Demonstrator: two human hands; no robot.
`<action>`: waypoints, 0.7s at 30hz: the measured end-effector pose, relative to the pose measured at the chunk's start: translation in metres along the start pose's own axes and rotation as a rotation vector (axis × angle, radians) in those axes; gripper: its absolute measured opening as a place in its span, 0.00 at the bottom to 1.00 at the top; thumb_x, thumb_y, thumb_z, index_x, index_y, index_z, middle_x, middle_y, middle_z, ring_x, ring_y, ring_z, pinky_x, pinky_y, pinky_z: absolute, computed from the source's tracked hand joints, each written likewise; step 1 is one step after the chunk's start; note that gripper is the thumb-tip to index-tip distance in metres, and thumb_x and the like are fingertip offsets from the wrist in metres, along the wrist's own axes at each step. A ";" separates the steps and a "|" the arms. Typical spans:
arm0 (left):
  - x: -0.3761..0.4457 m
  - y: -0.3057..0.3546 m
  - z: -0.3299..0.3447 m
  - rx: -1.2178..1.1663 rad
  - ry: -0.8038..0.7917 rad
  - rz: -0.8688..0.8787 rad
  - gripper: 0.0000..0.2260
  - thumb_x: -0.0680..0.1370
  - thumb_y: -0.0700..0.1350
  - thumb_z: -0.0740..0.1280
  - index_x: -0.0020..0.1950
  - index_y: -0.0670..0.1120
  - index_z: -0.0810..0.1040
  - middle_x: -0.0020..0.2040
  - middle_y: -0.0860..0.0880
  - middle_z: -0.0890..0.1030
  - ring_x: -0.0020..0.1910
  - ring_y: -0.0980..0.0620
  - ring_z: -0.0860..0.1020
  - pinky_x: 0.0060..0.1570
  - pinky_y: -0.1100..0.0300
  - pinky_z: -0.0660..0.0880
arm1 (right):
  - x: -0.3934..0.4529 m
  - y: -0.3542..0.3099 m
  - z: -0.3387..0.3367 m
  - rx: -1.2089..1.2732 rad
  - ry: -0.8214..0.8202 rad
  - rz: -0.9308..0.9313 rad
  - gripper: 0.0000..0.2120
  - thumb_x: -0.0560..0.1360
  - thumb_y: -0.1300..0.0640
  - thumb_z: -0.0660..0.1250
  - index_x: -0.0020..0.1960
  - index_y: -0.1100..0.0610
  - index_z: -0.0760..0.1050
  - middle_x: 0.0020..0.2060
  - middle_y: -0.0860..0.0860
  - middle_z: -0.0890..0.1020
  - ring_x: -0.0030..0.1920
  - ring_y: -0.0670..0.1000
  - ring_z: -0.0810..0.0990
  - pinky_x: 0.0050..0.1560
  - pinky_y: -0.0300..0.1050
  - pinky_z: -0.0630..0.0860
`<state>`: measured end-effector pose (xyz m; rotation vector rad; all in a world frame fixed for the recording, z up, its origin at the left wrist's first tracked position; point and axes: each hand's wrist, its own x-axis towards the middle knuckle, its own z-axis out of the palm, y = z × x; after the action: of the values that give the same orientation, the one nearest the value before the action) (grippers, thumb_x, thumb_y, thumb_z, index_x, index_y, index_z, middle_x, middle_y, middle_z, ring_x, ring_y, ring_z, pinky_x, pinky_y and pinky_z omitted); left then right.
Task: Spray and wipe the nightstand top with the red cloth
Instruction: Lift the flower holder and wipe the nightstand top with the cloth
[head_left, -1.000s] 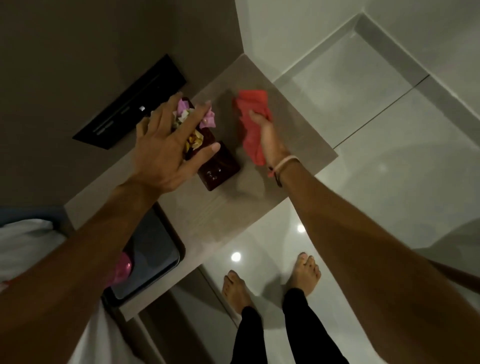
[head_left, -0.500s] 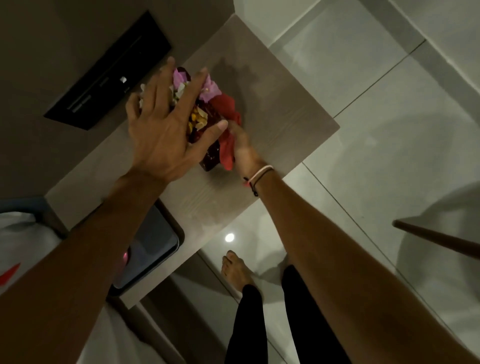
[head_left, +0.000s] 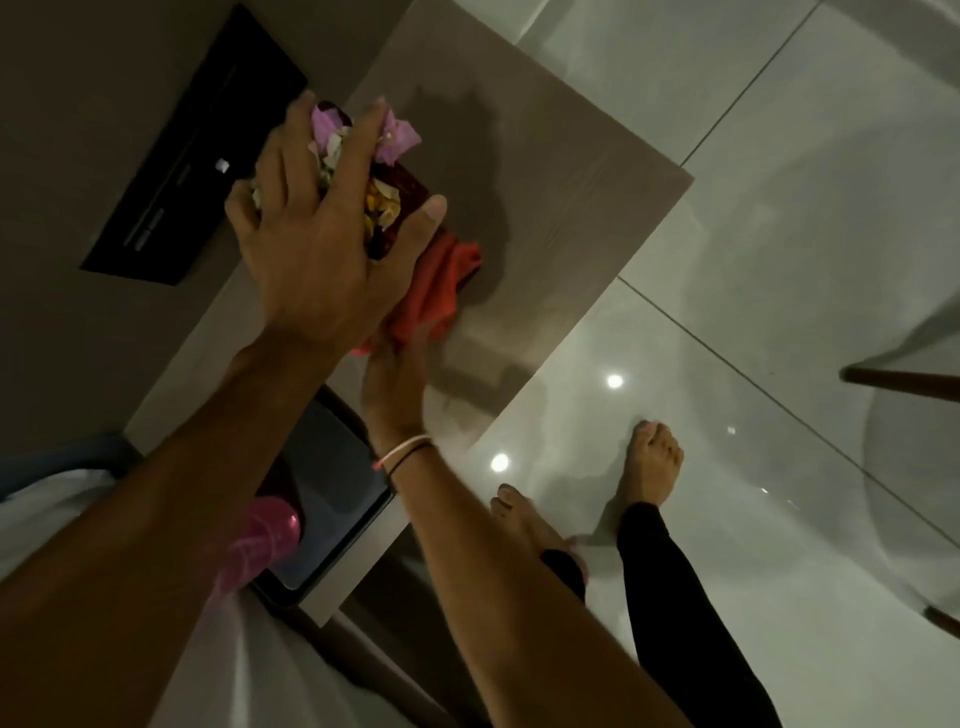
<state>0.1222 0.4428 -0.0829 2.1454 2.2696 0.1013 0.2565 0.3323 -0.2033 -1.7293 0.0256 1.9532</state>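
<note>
The right hand (head_left: 392, 384) is closed on the red cloth (head_left: 436, 283), pressing it to the nightstand top (head_left: 561, 208) just under the near end of the dark tray (head_left: 410, 189). The cloth is bunched and creased. The left hand (head_left: 317, 249) spreads its fingers over the tray, gripping its edges; the tray holds pink, white and yellow flowers (head_left: 387, 137). Half a second ago the cloth sat beside the tray; now it is nearer the front edge.

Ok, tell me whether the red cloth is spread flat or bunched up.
Bunched up. The red cloth lies in crumpled folds under the right hand, beside the flower box.
</note>
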 end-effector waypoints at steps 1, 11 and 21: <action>0.000 0.000 0.000 -0.011 -0.003 0.011 0.35 0.78 0.73 0.51 0.82 0.59 0.60 0.84 0.42 0.58 0.82 0.41 0.59 0.76 0.39 0.60 | 0.026 0.005 -0.051 -0.227 0.313 -0.054 0.27 0.86 0.68 0.54 0.82 0.63 0.49 0.73 0.51 0.74 0.71 0.48 0.76 0.70 0.40 0.73; 0.000 -0.003 -0.001 -0.008 -0.002 0.035 0.35 0.78 0.72 0.52 0.81 0.58 0.62 0.82 0.41 0.62 0.80 0.39 0.63 0.73 0.38 0.62 | 0.013 0.021 -0.175 -1.160 0.534 -0.167 0.22 0.85 0.70 0.51 0.78 0.68 0.55 0.78 0.60 0.62 0.78 0.55 0.64 0.79 0.48 0.59; 0.002 -0.002 -0.001 -0.024 0.017 0.025 0.35 0.78 0.72 0.52 0.81 0.58 0.62 0.82 0.40 0.62 0.79 0.38 0.63 0.74 0.37 0.61 | -0.002 -0.101 0.067 -0.268 -0.101 -0.838 0.24 0.86 0.66 0.54 0.80 0.56 0.65 0.77 0.55 0.72 0.77 0.57 0.71 0.80 0.57 0.66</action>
<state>0.1204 0.4444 -0.0817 2.1703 2.2391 0.1475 0.2343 0.4422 -0.1568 -1.4364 -0.8842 1.4307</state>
